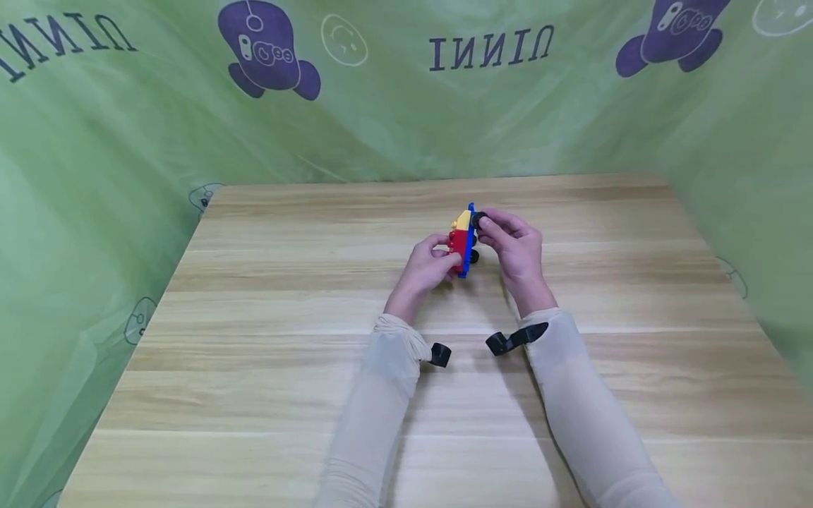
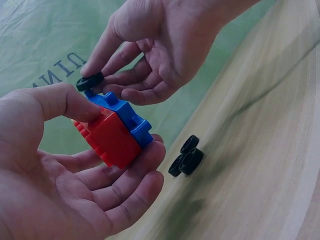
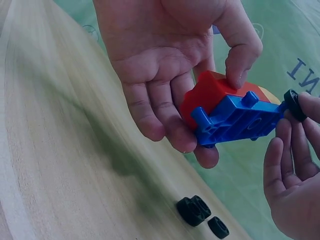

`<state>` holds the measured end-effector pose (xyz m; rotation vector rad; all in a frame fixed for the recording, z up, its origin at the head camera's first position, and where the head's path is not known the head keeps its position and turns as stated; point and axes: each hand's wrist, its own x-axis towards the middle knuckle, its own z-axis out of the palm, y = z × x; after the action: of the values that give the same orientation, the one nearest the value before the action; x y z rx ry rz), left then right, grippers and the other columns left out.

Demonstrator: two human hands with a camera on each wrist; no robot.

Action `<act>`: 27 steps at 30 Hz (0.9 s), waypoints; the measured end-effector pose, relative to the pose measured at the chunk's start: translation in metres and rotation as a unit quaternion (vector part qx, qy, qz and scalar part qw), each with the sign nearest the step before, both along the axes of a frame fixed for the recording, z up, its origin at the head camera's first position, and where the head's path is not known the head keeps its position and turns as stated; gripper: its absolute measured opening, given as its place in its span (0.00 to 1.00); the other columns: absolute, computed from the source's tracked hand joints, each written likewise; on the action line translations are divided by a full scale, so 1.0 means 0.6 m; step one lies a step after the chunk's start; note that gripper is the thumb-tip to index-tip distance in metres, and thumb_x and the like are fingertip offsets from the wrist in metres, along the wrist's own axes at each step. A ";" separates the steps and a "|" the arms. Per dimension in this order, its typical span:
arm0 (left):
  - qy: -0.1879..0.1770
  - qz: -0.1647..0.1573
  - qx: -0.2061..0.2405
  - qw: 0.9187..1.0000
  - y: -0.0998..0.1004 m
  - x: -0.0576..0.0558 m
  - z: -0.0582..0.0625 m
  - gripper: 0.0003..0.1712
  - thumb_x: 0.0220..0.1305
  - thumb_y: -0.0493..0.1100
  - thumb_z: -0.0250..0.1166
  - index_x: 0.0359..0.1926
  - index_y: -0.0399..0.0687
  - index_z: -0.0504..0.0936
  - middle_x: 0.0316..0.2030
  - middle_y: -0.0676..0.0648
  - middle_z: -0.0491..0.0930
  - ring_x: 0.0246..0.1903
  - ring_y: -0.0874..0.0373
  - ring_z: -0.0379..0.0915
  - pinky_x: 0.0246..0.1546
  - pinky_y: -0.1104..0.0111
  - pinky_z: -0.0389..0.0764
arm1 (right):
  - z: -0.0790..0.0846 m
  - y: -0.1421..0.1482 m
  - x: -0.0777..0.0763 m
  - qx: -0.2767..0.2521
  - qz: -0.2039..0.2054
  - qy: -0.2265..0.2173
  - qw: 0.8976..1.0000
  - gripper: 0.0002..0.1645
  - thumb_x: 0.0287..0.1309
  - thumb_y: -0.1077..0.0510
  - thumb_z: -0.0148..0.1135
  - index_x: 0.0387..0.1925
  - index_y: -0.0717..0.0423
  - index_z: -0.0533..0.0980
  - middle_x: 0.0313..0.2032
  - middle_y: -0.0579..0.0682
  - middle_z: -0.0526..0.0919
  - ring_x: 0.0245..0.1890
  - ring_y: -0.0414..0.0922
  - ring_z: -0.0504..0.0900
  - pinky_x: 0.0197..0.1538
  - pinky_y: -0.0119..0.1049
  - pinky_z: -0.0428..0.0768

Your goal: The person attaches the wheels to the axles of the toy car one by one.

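Observation:
My left hand (image 1: 424, 271) grips a toy car body (image 2: 112, 140) by its red block, thumb on one side and fingers on the other. The body has a blue chassis (image 3: 237, 119) with short axle stubs and a yellow block (image 1: 464, 221) at its far end. Between thumb and fingertips, my right hand (image 1: 522, 257) pinches a black wheel (image 2: 90, 82) against a stub at that far end. Whether the wheel is fully seated on it I cannot tell. The car is held tilted above the table, its underside facing the right hand.
Three loose black wheels (image 3: 190, 212) lie close together on the wooden table (image 1: 286, 317) below the car. A green printed cloth (image 1: 394, 127) hangs behind the table and along its sides. Black wrist mounts (image 1: 508, 343) sit on both sleeves.

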<state>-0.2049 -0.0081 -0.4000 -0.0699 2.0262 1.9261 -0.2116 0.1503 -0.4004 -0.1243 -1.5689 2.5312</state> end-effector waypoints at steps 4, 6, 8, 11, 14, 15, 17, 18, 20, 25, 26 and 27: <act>-0.006 -0.005 -0.005 1.000 -0.002 0.002 -0.001 0.27 0.64 0.33 0.62 0.65 0.38 0.72 0.50 0.34 0.84 0.28 0.58 0.78 0.38 0.62 0.82 | -0.003 -0.004 -0.002 0.009 0.000 -0.012 1.000 0.14 0.60 0.70 0.66 0.31 0.48 0.87 0.30 0.44 0.88 0.28 0.38 0.84 0.37 0.27 0.85; -0.005 -0.005 -0.005 1.000 -0.002 0.003 -0.001 0.27 0.64 0.33 0.62 0.64 0.38 0.72 0.51 0.33 0.84 0.28 0.58 0.78 0.36 0.65 0.82 | -0.003 -0.005 -0.002 0.017 0.002 -0.016 1.000 0.14 0.60 0.70 0.66 0.30 0.47 0.87 0.30 0.43 0.88 0.28 0.37 0.84 0.37 0.27 0.85; -0.004 -0.004 -0.006 1.000 -0.001 0.003 -0.001 0.27 0.64 0.34 0.62 0.64 0.38 0.72 0.51 0.33 0.84 0.29 0.58 0.78 0.34 0.67 0.81 | -0.003 -0.006 -0.002 0.021 0.004 -0.019 1.000 0.14 0.60 0.70 0.66 0.30 0.47 0.86 0.29 0.42 0.88 0.27 0.36 0.84 0.38 0.27 0.85; -0.001 -0.003 -0.011 1.000 -0.001 0.003 0.001 0.28 0.64 0.35 0.63 0.65 0.39 0.72 0.51 0.35 0.84 0.30 0.57 0.79 0.34 0.67 0.81 | -0.002 -0.006 -0.002 0.036 0.000 -0.028 0.999 0.14 0.61 0.68 0.67 0.29 0.45 0.86 0.30 0.42 0.88 0.27 0.36 0.84 0.37 0.27 0.84; 0.001 -0.001 -0.016 1.000 0.001 0.003 0.001 0.28 0.64 0.35 0.63 0.65 0.40 0.72 0.51 0.35 0.84 0.32 0.56 0.79 0.36 0.66 0.82 | 0.001 -0.006 -0.002 0.050 0.001 -0.045 0.998 0.12 0.61 0.66 0.68 0.29 0.45 0.85 0.29 0.41 0.88 0.27 0.36 0.84 0.37 0.27 0.84; 0.002 0.000 -0.017 1.000 0.001 0.003 0.001 0.28 0.63 0.35 0.63 0.65 0.40 0.72 0.51 0.35 0.83 0.32 0.56 0.79 0.36 0.65 0.82 | 0.002 -0.005 -0.002 0.054 0.005 -0.052 0.997 0.11 0.61 0.65 0.68 0.29 0.45 0.85 0.29 0.41 0.88 0.27 0.36 0.84 0.37 0.27 0.85; 0.006 0.002 -0.020 1.000 0.002 0.003 0.000 0.28 0.63 0.35 0.63 0.64 0.39 0.73 0.50 0.34 0.83 0.32 0.56 0.78 0.37 0.64 0.83 | 0.003 -0.005 -0.002 0.063 0.016 -0.066 0.996 0.10 0.62 0.62 0.68 0.29 0.44 0.85 0.28 0.41 0.88 0.26 0.36 0.85 0.37 0.27 0.85; 0.008 0.003 -0.022 1.000 0.002 0.003 0.000 0.27 0.62 0.34 0.63 0.63 0.39 0.73 0.50 0.34 0.83 0.32 0.56 0.78 0.37 0.63 0.83 | 0.004 -0.005 -0.002 0.068 0.021 -0.072 0.995 0.09 0.63 0.61 0.68 0.29 0.44 0.85 0.28 0.41 0.88 0.26 0.36 0.85 0.38 0.27 0.85; 0.012 0.004 -0.025 1.000 0.002 0.002 -0.001 0.26 0.62 0.33 0.63 0.62 0.39 0.74 0.49 0.33 0.83 0.32 0.57 0.78 0.37 0.62 0.83 | 0.005 -0.005 -0.001 0.080 0.031 -0.080 0.993 0.09 0.64 0.60 0.67 0.30 0.44 0.85 0.27 0.41 0.88 0.26 0.35 0.85 0.39 0.27 0.85; 0.013 -0.002 -0.025 1.000 0.002 0.002 -0.002 0.24 0.61 0.32 0.63 0.60 0.38 0.74 0.48 0.33 0.84 0.32 0.57 0.78 0.40 0.59 0.85 | 0.007 -0.005 0.000 0.113 0.040 -0.086 0.989 0.01 0.66 0.59 0.66 0.37 0.51 0.83 0.28 0.39 0.86 0.28 0.36 0.82 0.40 0.27 0.84; 0.011 -0.005 -0.025 1.000 0.002 0.002 -0.002 0.24 0.62 0.32 0.63 0.60 0.38 0.74 0.48 0.33 0.84 0.32 0.57 0.78 0.40 0.59 0.85 | 0.007 -0.006 0.000 0.121 0.040 -0.086 0.988 0.03 0.66 0.59 0.65 0.39 0.53 0.82 0.29 0.39 0.86 0.28 0.37 0.81 0.41 0.27 0.84; 0.009 -0.009 -0.023 1.000 0.002 0.002 -0.002 0.24 0.62 0.32 0.63 0.60 0.38 0.74 0.48 0.33 0.84 0.32 0.57 0.78 0.41 0.59 0.85 | 0.008 -0.006 0.000 0.129 0.039 -0.085 0.987 0.06 0.66 0.58 0.65 0.41 0.56 0.81 0.29 0.39 0.85 0.29 0.37 0.81 0.41 0.27 0.84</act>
<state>-0.2037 -0.0070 -0.4010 -0.0461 2.0768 1.8764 -0.2117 0.1467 -0.3959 -0.2557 -1.9869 2.4020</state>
